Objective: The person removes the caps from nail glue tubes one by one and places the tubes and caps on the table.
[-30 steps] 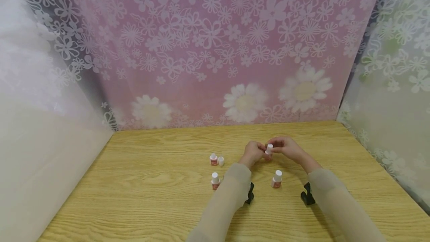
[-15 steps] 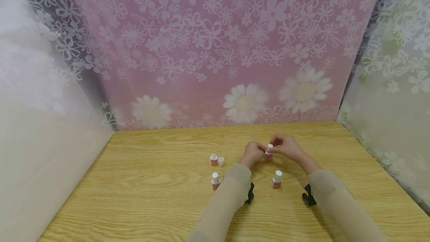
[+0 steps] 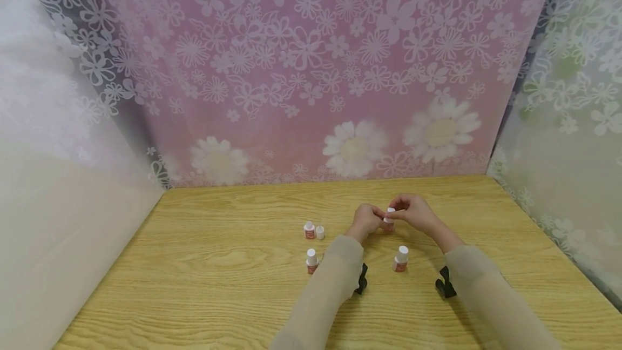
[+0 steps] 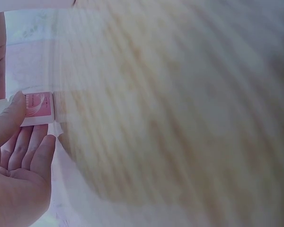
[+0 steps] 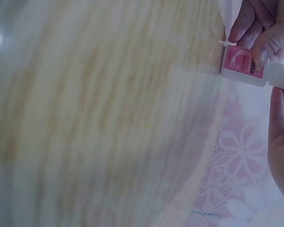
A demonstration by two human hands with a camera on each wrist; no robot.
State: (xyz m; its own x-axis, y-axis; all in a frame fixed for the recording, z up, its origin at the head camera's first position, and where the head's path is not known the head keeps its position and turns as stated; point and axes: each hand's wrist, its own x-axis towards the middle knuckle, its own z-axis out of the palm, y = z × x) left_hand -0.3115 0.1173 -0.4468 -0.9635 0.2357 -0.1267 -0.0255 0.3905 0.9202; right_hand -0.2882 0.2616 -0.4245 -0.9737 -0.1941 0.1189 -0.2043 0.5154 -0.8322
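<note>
My left hand [image 3: 365,219] pinches a small white bottle with a pink label [image 5: 241,61] by its body, thumb across the label. At the top of this bottle, my right hand [image 3: 412,214] grips the white cap [image 5: 280,76] between thumb and fingers. The bottle stands upright on the table, its base at the wood in the right wrist view. In the left wrist view the pink label [image 4: 39,105] shows beyond the left thumb, while the cap is partly cut off by the frame edge.
A capped bottle [image 3: 400,260] stands nearer, below the hands. To the left are another capped bottle [image 3: 312,262], partly behind the left sleeve, and an uncapped bottle [image 3: 309,230] beside its loose white cap [image 3: 320,233]. Black wrist mounts [image 3: 445,283] hang beneath the sleeves.
My right hand's fingers have shifted slightly up and around the cap. The left hand and the held bottle stay in place, as do the other bottles.
</note>
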